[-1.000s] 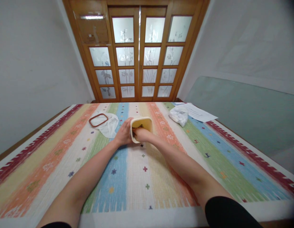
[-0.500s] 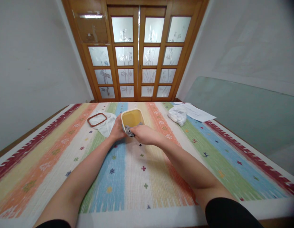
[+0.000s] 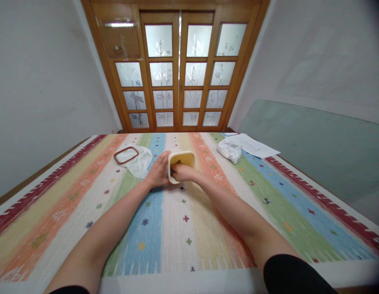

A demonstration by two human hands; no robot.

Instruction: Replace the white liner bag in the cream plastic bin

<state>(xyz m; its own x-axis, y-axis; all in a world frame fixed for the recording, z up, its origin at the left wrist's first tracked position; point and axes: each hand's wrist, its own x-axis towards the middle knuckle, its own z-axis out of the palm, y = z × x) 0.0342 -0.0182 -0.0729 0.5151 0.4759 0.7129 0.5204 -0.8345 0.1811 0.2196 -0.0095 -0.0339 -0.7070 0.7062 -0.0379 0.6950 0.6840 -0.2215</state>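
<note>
A pale yellow container [image 3: 190, 157] with a cream rim is tilted so that its opening faces me. My left hand [image 3: 159, 170] grips its left side. Inside the opening is my right hand [image 3: 182, 172], with its fingers closed on a grey patterned cloth [image 3: 172, 172]; only a little of the cloth shows. To the left, a brown rounded rectangular ring [image 3: 126, 155] lies on a thin white cloth or bag [image 3: 142, 162].
A striped tablecloth [image 3: 177, 228] covers the table. At the back right lie a crumpled white bag [image 3: 230, 149] and printed paper sheets [image 3: 259, 146]. Wooden doors with glass panes [image 3: 180, 73] stand beyond the table.
The container has shifted slightly right and towards me, and has turned its opening more to me. My right hand has moved from the rim into it with the grey cloth.
</note>
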